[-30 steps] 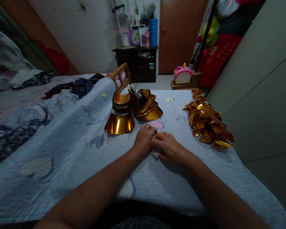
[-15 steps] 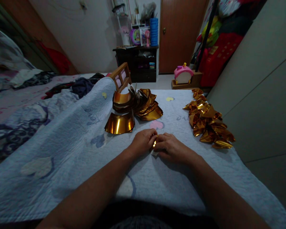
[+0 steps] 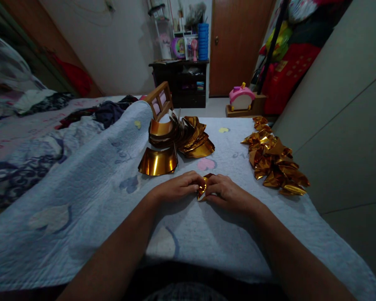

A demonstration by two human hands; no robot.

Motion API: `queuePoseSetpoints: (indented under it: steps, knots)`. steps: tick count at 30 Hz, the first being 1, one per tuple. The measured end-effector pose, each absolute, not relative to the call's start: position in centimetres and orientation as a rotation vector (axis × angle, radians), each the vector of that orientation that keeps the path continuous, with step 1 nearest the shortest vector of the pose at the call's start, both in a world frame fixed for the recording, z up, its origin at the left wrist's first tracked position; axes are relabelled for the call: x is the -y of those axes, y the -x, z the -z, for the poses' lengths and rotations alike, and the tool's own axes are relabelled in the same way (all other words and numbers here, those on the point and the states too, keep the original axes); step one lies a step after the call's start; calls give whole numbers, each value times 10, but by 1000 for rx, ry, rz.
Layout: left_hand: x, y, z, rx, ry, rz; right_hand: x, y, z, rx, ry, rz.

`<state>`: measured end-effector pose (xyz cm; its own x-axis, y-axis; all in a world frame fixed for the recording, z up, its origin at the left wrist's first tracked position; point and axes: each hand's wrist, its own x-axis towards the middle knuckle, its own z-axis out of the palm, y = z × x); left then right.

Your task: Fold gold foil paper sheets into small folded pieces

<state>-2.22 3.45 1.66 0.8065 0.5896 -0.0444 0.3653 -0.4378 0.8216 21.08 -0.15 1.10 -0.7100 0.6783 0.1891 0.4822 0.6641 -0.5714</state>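
Note:
My left hand (image 3: pixel 178 187) and my right hand (image 3: pixel 227 193) meet in the middle of a light blue quilt (image 3: pixel 90 188). Both pinch a small piece of folded gold foil paper (image 3: pixel 203 186) between their fingertips, and it stands up slightly off the quilt. A single curved gold sheet (image 3: pixel 158 162) lies just beyond my left hand. Behind it sits a curled stack of gold sheets (image 3: pixel 183 134). A heap of folded gold pieces (image 3: pixel 274 158) lies to the right of my right hand.
A wooden chair back (image 3: pixel 159 100) rises behind the stack. Rumpled bedding and dark clothes (image 3: pixel 109 112) lie at left. A grey cabinet wall (image 3: pixel 341 108) borders the quilt on the right. A pink toy (image 3: pixel 240 97), a dark shelf unit (image 3: pixel 181 81) and a brown door (image 3: pixel 235 42) stand farther back.
The paper lay flat under both hands with its pale side showing. Now the hands have drawn slightly apart and the gold side stands up between the fingertips.

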Motion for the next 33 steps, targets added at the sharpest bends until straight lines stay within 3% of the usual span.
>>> queuePoseSetpoints:
  steps: [9, 18, 33]
  knots:
    - [-38, 26, -17, -661, -2008, -302, 4, -208, -15, 2479, 989, -730]
    - [-32, 13, -10, -906, -1970, -372, 4, -207, -16, 2466, 1009, -746]
    - [-21, 4, -9, -1003, -2276, -330, 5, -200, -11, 2454, 1177, -757]
